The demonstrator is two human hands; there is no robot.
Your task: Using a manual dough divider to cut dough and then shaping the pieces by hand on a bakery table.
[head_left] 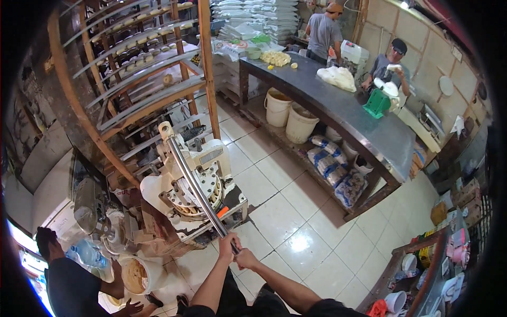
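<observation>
Both my hands are wrapped round the lower end of a long shiny metal lever (pixel 191 182). My left hand (pixel 228 246) grips it slightly above my right hand (pixel 246 259), and the two nearly touch. Slanting up and to the left, the lever crosses over a cream-coloured dough divider (pixel 211 157) and ends in a round eye joint. Below the lever, the machine's round bolted head (pixel 211 185) shows, and an orange piece (pixel 223 212) sticks out beside it. What lies inside the head is hidden.
A wooden rack (pixel 206 68) holding trays of dough pieces stands behind the machine. At right, a long metal-topped table (pixel 311 79) carries dough (pixel 338 78) and a green scale (pixel 377 103); two people stand beyond it. Another person (pixel 71 280) bends by a white bucket (pixel 136 274), lower left.
</observation>
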